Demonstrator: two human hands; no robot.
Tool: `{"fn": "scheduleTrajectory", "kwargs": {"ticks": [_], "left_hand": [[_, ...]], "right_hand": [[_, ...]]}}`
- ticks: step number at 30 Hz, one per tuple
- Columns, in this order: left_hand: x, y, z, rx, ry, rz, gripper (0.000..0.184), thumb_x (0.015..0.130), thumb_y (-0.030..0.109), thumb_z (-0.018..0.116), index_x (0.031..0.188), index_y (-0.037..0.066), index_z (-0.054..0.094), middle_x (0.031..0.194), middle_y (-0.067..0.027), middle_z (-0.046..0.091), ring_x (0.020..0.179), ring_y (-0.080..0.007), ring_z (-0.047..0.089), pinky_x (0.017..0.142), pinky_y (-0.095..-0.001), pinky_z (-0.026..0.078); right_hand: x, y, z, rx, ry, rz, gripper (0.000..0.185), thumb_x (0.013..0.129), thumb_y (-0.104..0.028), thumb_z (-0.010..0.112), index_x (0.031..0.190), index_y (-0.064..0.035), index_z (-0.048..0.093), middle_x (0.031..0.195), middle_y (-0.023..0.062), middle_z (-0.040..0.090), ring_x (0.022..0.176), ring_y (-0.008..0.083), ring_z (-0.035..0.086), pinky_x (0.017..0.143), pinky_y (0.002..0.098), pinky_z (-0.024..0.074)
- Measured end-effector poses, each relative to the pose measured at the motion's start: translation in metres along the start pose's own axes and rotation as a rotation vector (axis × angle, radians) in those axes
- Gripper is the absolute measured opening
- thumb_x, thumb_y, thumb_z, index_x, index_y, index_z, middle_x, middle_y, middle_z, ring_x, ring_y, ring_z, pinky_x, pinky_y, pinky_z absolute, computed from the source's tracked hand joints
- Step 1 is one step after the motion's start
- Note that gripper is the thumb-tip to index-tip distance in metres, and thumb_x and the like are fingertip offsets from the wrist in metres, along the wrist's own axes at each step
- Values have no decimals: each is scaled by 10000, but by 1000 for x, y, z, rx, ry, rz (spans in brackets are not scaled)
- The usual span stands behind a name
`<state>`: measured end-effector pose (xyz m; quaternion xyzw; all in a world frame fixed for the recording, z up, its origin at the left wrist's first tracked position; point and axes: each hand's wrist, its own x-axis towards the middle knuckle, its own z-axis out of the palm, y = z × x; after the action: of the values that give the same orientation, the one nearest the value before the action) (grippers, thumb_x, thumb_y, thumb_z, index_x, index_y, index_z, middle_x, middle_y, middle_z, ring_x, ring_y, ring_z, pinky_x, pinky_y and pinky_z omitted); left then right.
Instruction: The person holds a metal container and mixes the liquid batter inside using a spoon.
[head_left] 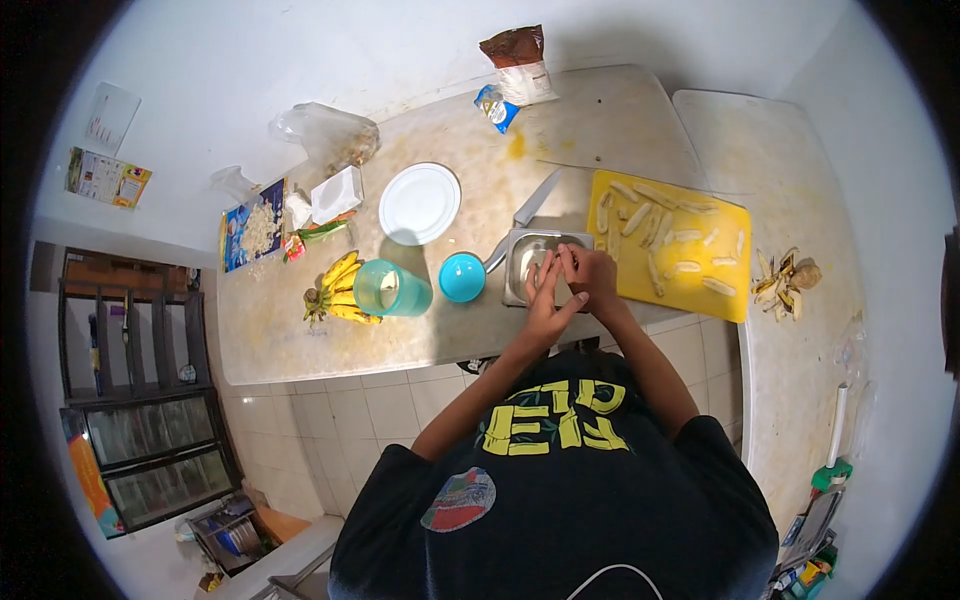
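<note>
Both the left hand (pixel 546 315), fingers extended, and the right hand (pixel 594 278), curled, work over a metal container (pixel 510 270), any grip indiscernible, the next move calling for rim clearance.

A person's left hand (pixel 547 304) and right hand (pixel 588 277) met over a metal container (pixel 511 272) beside a yellow board (pixel 700 303) of peeled bananas (pixel 651 226).

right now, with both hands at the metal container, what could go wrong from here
The knife lies just beyond the metal container, so a careless reach past it might catch the blade.

The yellow board reaches the table's near edge; a knock from the right arm could tip peeled bananas onto the floor.

The blue bowl sits close to the container's left side, and the left arm could nudge it.
</note>
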<state>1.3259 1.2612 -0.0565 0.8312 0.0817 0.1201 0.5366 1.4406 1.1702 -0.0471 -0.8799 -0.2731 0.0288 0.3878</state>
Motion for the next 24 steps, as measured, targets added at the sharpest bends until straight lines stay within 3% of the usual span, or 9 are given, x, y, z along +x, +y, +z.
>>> {"fn": "scheduleTrajectory", "kwargs": {"ticks": [4, 7, 11, 14, 17, 20, 21, 24], "left_hand": [[0, -5, 5, 13, 24, -51, 748, 921, 321, 694, 1545, 81, 359, 1647, -210, 192, 1512, -410, 80, 1222, -498, 38], [9, -11, 7, -41, 38, -152, 687, 923, 294, 691, 1525, 113, 413, 1650, -203, 193, 1515, -400, 77, 1221, -500, 39], [5, -12, 0, -111, -1, -183, 659, 892, 289, 729, 1481, 118, 488, 1647, -156, 244, 1508, -409, 94, 1216, -495, 69], [-1, -26, -26, 12, 65, 54, 626, 862, 224, 755, 1431, 90, 530, 1583, -158, 369, 1466, -374, 251, 1208, -473, 140], [-6, -41, -50, -38, 376, -163, 573, 830, 123, 764, 1363, 44, 568, 1449, -159, 509, 1329, -339, 458, 1149, -449, 301], [-17, -95, -71, 121, 402, -274, 537, 825, 51, 744, 1331, 13, 569, 1279, -166, 601, 1167, -305, 577, 1023, -424, 445], [-19, -89, -72, 86, 379, -290, 515, 834, 44, 731, 1322, 11, 569, 1170, -171, 640, 1081, -269, 628, 921, -388, 511], [-21, -67, -85, -343, -30, -673, 447, 844, 51, 730, 1265, 35, 580, 1076, -141, 667, 983, -214, 663, 843, -354, 536]], "right_hand": [[0, -1, 0, 28, 14, 2, 331, 971, -349, 520, 834, -98, 686, 727, 202, 664, 688, 432, 654, 621, 515, 511], [-4, 5, 2, 3, 34, -115, 316, 979, -340, 553, 835, -100, 700, 660, 163, 644, 623, 397, 640, 567, 472, 485], [-1, 9, 3, -11, 20, -56, 278, 977, -315, 573, 893, -97, 725, 694, 169, 660, 645, 394, 648, 571, 472, 489], [5, 13, -1, -49, 68, -66, 257, 974, -296, 593, 929, -90, 740, 711, 170, 669, 658, 389, 655, 584, 468, 499], [10, 18, 5, -61, 65, -101, 251, 970, -287, 605, 955, -83, 752, 741, 167, 684, 684, 380, 667, 613, 461, 517], [18, 12, 11, -35, 6, -153, 255, 958, -285, 612, 959, -74, 755, 821, 175, 704, 763, 378, 680, 670, 458, 533], [22, 11, 19, -27, -17, -206, 254, 954, -282, 613, 958, -71, 755, 851, 179, 707, 794, 378, 681, 690, 458, 535], [18, 7, 33, 0, -154, -337, 259, 944, -279, 614, 953, -60, 752, 914, 187, 709, 857, 377, 679, 739, 456, 535]]}}
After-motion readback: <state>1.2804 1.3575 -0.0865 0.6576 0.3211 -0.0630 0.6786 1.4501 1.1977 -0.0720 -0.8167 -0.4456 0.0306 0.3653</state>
